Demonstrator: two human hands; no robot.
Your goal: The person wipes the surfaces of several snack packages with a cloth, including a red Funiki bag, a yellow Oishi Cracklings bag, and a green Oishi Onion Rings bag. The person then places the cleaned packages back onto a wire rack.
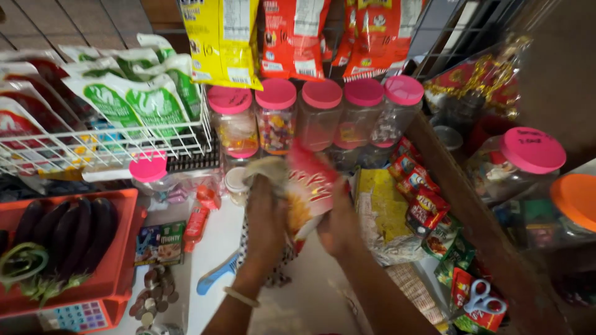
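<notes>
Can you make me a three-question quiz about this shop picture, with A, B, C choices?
1. Where are the eggplants?
A. in the orange crate
B. on the wire rack
C. inside a jar

2. What colour are the lids on the row of jars?
A. green
B. pink
C. black

3. What are the hands doing?
A. resting flat
B. holding scissors
C. gripping a red snack packet

Answers: 1 A, they lie in the crate at left. 2 B, all five lids are pink. 3 C, the left hand and right hand both grip it.
</notes>
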